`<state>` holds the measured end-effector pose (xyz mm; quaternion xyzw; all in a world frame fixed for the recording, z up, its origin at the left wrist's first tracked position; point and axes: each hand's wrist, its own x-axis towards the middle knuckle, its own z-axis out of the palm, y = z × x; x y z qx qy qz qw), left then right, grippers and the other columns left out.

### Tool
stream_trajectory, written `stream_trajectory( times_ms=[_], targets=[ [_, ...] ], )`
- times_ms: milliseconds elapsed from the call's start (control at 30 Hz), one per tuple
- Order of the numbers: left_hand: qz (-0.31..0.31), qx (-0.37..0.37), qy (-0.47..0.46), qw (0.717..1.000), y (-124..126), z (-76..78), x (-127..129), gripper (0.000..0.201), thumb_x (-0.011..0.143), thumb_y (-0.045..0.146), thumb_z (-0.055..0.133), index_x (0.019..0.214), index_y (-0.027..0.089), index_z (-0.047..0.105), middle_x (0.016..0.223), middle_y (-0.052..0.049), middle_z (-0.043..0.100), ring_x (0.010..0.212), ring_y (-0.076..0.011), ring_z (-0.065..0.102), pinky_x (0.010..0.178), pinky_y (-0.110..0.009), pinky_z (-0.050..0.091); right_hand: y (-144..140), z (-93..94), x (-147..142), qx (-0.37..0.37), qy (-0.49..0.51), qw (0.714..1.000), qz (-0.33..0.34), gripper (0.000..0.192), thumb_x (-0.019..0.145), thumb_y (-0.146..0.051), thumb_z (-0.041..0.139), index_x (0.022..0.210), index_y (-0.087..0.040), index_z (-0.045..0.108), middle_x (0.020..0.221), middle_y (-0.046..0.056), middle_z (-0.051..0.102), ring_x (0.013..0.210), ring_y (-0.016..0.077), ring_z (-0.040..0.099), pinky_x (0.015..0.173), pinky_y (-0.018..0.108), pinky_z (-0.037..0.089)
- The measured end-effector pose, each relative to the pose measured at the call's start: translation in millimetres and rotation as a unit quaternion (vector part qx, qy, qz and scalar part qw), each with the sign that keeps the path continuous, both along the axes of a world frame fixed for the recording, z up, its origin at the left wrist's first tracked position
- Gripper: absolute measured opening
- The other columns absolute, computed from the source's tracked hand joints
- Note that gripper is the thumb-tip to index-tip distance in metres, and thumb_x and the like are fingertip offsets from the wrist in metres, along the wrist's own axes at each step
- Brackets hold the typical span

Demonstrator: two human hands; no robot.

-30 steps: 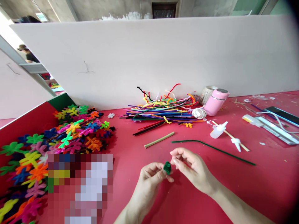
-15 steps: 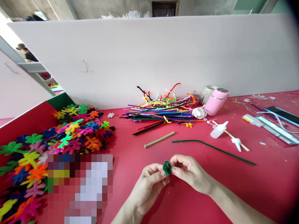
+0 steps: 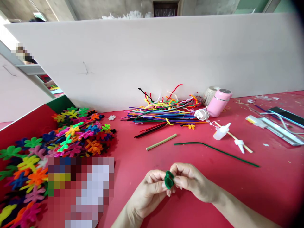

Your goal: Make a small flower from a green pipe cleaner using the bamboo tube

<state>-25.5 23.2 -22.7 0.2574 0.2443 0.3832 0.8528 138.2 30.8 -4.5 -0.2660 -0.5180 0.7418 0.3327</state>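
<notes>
A dark green pipe cleaner point(image 3: 169, 180), bent into small loops, is held between my two hands just above the red table. My left hand point(image 3: 152, 190) pinches its left side between thumb and fingers. On the other side, the thumb and fingertips of my right hand point(image 3: 193, 182) close on its edge. Beyond my hands lies a straight green pipe cleaner point(image 3: 220, 153) with a slight bend. A short pale stick point(image 3: 161, 142) rests to the left of it.
A pile of many-coloured pipe cleaners point(image 3: 161, 114) lies against the white partition point(image 3: 152, 63). Pipe-cleaner flowers point(image 3: 38, 175) heap up at left. A pink bottle point(image 3: 219, 103), a white glue bottle point(image 3: 222, 131), a thin stick point(image 3: 247, 148) and a phone point(image 3: 287, 115) are at right.
Both hands have moved slightly down with the green pipe cleaner, and its loops now face the camera more. The view has shifted a little.
</notes>
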Motion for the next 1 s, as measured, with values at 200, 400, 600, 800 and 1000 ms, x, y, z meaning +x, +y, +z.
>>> stream_trajectory(
  times_ms=[200, 400, 600, 800, 1000],
  targets=[
    [0.010, 0.012, 0.028, 0.999, 1, 0.5, -1, 0.010, 0.062, 0.020, 0.071, 0.067, 0.011, 0.069, 0.056, -0.002, 0.059, 0.057, -0.0101, 0.048, 0.064, -0.024, 0.035, 2, -0.3, 1, 0.034, -0.029, 0.999, -0.005, 0.013, 0.083, -0.026, 0.047, 0.078, -0.014, 0.049, 0.071, 0.003, 0.058, 0.068, 0.0135, 0.053, 0.065, 0.027, 0.041],
    [0.040, 0.080, 0.128, 0.988, 3, 7.1, -2, 0.005, 0.066, 0.018, 0.068, 0.069, 0.014, 0.069, 0.062, -0.001, 0.058, 0.063, -0.0115, 0.049, 0.065, -0.024, 0.036, 5, -1.9, 4, 0.118, -0.133, 0.982, -0.064, 0.012, 0.083, -0.027, 0.048, 0.077, -0.015, 0.048, 0.068, -0.001, 0.050, 0.061, 0.0103, 0.045, 0.057, 0.022, 0.037],
    [0.041, 0.112, 0.191, 0.974, 2, 9.0, -2, 0.007, 0.066, 0.020, 0.068, 0.066, 0.013, 0.066, 0.062, -0.002, 0.056, 0.062, -0.0119, 0.048, 0.062, -0.024, 0.036, 5, 5.1, 3, 0.220, -0.194, 0.952, -0.089, 0.012, 0.084, -0.024, 0.046, 0.077, -0.016, 0.052, 0.071, 0.000, 0.053, 0.066, 0.0120, 0.049, 0.063, 0.023, 0.040],
    [0.033, 0.148, 0.224, 0.963, 2, 11.6, -3, 0.011, 0.070, 0.022, 0.064, 0.063, 0.013, 0.063, 0.060, -0.002, 0.056, 0.060, -0.0118, 0.047, 0.059, -0.024, 0.035, 4, 5.0, 1, 0.246, -0.212, 0.940, -0.100, 0.016, 0.086, -0.026, 0.043, 0.075, -0.017, 0.050, 0.070, 0.000, 0.052, 0.065, 0.0122, 0.049, 0.063, 0.023, 0.040],
    [0.029, 0.258, 0.342, 0.903, 2, 20.2, -4, 0.016, 0.076, 0.023, 0.056, 0.065, 0.014, 0.064, 0.063, -0.003, 0.055, 0.063, -0.0135, 0.048, 0.062, -0.025, 0.036, 6, -3.0, 1, 0.162, -0.144, 0.973, -0.078, 0.018, 0.086, -0.030, 0.044, 0.076, -0.017, 0.049, 0.067, -0.001, 0.051, 0.062, 0.0110, 0.049, 0.059, 0.022, 0.039]
  ],
)
